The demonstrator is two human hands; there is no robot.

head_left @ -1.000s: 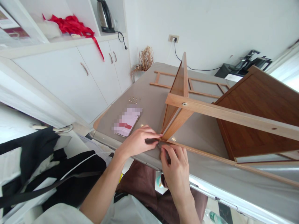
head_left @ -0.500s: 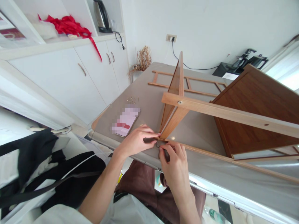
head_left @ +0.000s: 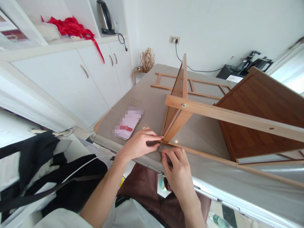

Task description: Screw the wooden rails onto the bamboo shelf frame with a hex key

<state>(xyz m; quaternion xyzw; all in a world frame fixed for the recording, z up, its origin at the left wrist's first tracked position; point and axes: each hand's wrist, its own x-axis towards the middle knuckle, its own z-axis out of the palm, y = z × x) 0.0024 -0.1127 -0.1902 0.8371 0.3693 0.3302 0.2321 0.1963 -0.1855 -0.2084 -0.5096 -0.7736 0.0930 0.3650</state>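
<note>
While the left hand point(head_left: 144, 142) is steadying the foot of the upright wooden panel point(head_left: 178, 83), thumb and forefinger narrowly parted, the right hand point(head_left: 177, 166) is pinching a thin, bent hex key point(head_left: 160, 148), seemingly for leverage, at the lower rail point(head_left: 201, 154). From them, the panel is standing toward one o'clock; brass-coloured screws point(head_left: 134, 101) are lying at eleven, probably for easy reach. Fingers are obscuring the joint; I cannot tell whether the left is gripping anything.

The lone head-worn camera peers forward and down, close over left hand point(head_left: 140, 144) and right hand point(head_left: 178, 171), across table point(head_left: 152, 103) to wall point(head_left: 213, 34).
</note>
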